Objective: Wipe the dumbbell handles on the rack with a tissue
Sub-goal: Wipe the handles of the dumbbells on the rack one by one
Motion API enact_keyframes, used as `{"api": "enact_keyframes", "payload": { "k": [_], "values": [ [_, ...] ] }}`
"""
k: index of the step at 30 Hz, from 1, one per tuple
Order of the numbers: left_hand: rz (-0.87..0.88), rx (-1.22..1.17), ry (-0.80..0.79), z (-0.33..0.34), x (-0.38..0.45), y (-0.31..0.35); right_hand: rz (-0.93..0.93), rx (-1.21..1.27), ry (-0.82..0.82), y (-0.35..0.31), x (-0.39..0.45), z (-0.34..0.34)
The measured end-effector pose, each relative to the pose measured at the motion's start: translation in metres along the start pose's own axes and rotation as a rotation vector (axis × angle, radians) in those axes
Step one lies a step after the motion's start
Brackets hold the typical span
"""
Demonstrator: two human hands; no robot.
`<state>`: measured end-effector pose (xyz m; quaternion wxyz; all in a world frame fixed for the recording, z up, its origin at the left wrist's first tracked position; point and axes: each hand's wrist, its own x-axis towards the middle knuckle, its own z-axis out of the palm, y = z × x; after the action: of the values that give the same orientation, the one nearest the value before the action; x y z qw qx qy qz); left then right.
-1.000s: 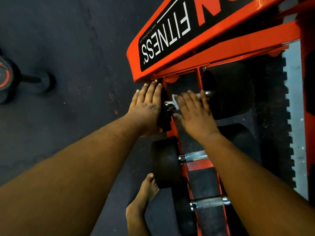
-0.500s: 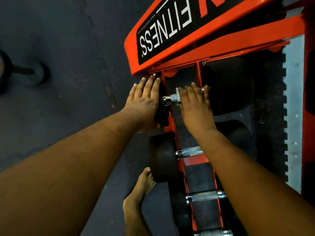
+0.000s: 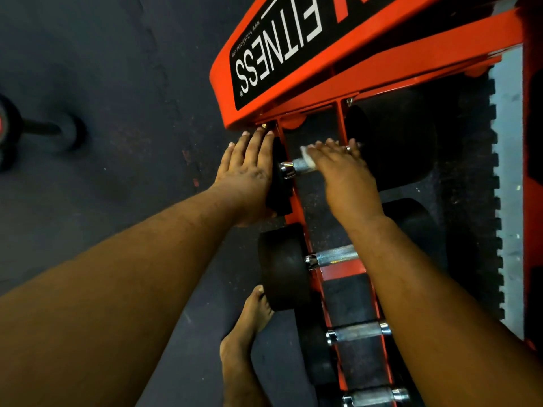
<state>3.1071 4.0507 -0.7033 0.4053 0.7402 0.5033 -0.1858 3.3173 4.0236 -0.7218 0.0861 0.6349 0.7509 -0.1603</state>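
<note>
Both forearms reached forward from the bottom edge. The left hand [image 3: 249, 174] lay flat, fingers straight, against the dark head of the top dumbbell [image 3: 280, 183]. The right hand [image 3: 343, 174], fingers extended, pressed a white tissue [image 3: 308, 157] onto that dumbbell's chrome handle [image 3: 299, 165], high on the orange rack [image 3: 340, 271]. Whether its fingers curled under, I could not tell.

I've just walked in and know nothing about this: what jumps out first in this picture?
The bright orange rack with its white FITNESS lettering fills the upper right. Just below it, both hands work on the top dumbbell: the left hand lies flat against its black end weight, while the right hand presses a white tissue onto the shiny handle. More steel handles run down the rack beneath, and a bare foot stands beside it.
</note>
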Motion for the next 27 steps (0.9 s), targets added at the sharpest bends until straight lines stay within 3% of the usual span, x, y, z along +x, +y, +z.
{"api": "enact_keyframes", "payload": {
  "k": [4, 9, 13, 16, 19, 21, 25, 27],
  "values": [
    [0.001, -0.001, 0.006, 0.0, 0.0, 0.0, 0.143, -0.057, 0.047, -0.012, -0.008, 0.003],
    [0.009, -0.003, 0.001, -0.001, 0.0, 0.0, -0.099, -0.066, 0.045, -0.032, -0.02, 0.019],
    [0.003, -0.006, 0.009, 0.001, 0.0, -0.001, 0.213, -0.011, 0.144, -0.01, -0.015, 0.02],
    [0.004, -0.003, 0.003, 0.0, 0.0, 0.0, 0.094, 0.046, 0.096, -0.037, -0.015, 0.028],
    [0.004, 0.001, 0.002, -0.001, 0.0, 0.0, -0.021, 0.259, 0.059, -0.049, -0.034, 0.031],
    [0.002, 0.011, 0.005, 0.0, 0.0, 0.0, 0.207, 0.581, 0.147, -0.047, -0.057, 0.036],
    [0.003, 0.025, 0.007, 0.001, 0.0, -0.001, 1.115, 1.543, 0.424, -0.057, -0.049, 0.032],
    [0.007, 0.018, 0.006, 0.0, 0.001, -0.001, 1.299, 1.928, 0.559, -0.044, -0.016, 0.022]
  ]
}}
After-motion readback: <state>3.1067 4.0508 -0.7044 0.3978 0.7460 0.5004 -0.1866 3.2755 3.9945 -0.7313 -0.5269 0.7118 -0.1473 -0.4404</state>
